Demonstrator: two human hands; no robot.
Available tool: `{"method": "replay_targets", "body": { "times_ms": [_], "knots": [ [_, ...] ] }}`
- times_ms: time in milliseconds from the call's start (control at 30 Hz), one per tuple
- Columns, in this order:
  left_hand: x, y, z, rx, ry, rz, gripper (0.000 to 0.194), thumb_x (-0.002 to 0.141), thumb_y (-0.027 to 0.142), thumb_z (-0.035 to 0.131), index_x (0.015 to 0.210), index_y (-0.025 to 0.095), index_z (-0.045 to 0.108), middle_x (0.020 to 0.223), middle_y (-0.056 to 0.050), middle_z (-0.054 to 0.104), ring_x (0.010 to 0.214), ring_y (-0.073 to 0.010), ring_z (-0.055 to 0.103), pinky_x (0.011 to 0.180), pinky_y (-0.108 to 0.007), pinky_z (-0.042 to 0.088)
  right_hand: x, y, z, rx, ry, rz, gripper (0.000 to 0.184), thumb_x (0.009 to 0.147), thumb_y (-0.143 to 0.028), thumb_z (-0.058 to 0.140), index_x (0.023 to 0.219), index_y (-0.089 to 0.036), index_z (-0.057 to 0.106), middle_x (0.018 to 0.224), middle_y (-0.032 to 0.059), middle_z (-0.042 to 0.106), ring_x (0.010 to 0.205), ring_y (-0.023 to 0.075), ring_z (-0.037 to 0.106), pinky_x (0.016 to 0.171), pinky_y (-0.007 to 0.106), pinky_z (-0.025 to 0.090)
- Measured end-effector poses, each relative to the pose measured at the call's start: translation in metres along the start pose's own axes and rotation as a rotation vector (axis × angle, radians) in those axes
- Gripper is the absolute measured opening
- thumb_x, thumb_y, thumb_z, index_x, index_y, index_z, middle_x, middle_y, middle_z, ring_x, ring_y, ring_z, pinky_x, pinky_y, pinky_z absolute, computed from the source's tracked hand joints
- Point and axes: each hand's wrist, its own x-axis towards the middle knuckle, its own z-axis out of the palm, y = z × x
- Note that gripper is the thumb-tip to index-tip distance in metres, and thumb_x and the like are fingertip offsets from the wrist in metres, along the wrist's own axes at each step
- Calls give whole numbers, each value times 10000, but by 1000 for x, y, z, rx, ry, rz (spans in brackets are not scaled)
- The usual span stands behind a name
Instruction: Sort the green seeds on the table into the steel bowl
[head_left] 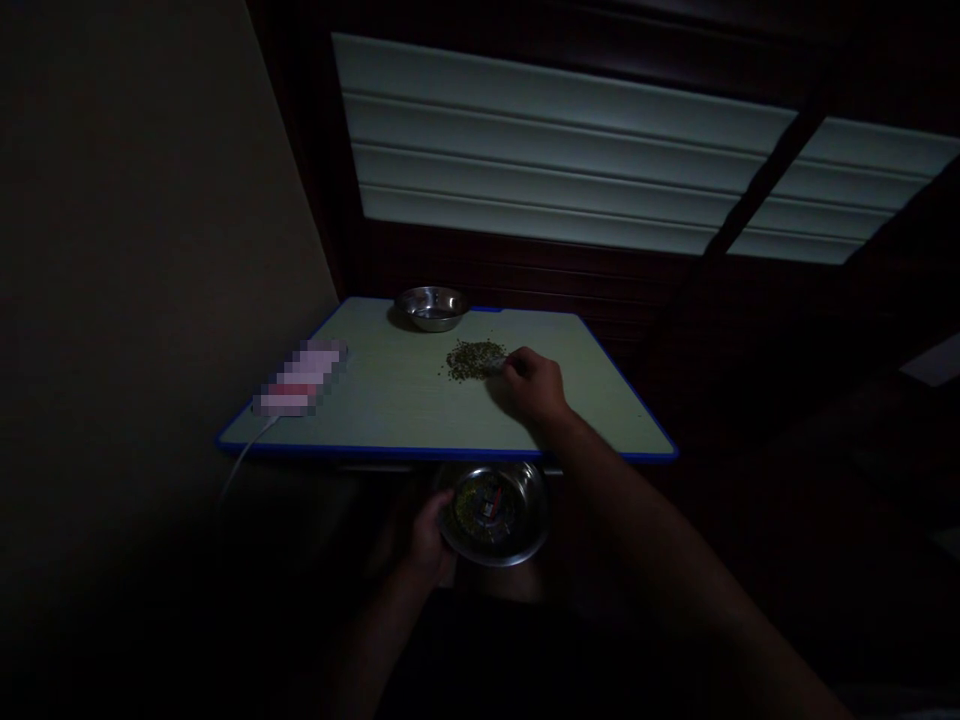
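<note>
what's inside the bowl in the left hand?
Inside the metal bowl the left hand holds: small greenish bits, mostly toward the left, and a red-and-white mark near the middle. Bowl surface under the bits is covered; too dark to read the mark.

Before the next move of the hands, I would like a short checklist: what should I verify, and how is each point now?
1. Left hand holds the lower bowl at its rim: ok.
2. Gap between lower bowl and table: cannot tell, too dark.
3. Right hand is at the grain pile: ok.
4. What the right hand pinches: cannot tell, too small and dim.
5. Grains all gathered: not ok, some lie scattered around the pile.
6. Upper bowl stands upright on the table: ok.
</note>
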Motion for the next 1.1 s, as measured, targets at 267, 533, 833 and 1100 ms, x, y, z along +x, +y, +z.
{"method": "replay_targets", "body": {
  "times_ms": [267,533,833,1100],
  "knots": [
    [-1,0,3,7,22,-6,186,653,234,690,816,152,728,736,-87,761,831,-311,731,786,-423,577,2,1,2,-58,-93,-62,180,850,-277,601,931,-211,747,967,79,755,877,213,652,823,320,461],
    [-6,2,6,-23,23,-21,138,664,211,681,779,156,733,696,-90,751,836,-311,732,777,-406,577,-1,0,0,-53,-140,-94,182,834,-259,612,940,-218,754,952,67,761,869,206,668,814,305,472],
    [-2,0,2,12,12,10,153,660,228,689,773,136,735,718,-92,758,809,-290,727,772,-384,574,-7,1,-1,101,-106,-65,185,797,-254,585,876,-177,734,854,49,742,792,178,644,764,283,469],
    [-3,2,2,43,-12,44,170,677,238,672,796,142,745,764,-97,770,867,-304,730,776,-389,583,-7,1,-4,100,-42,10,150,743,-246,556,763,-172,684,726,22,683,701,156,583,681,269,426]
  ]
}}
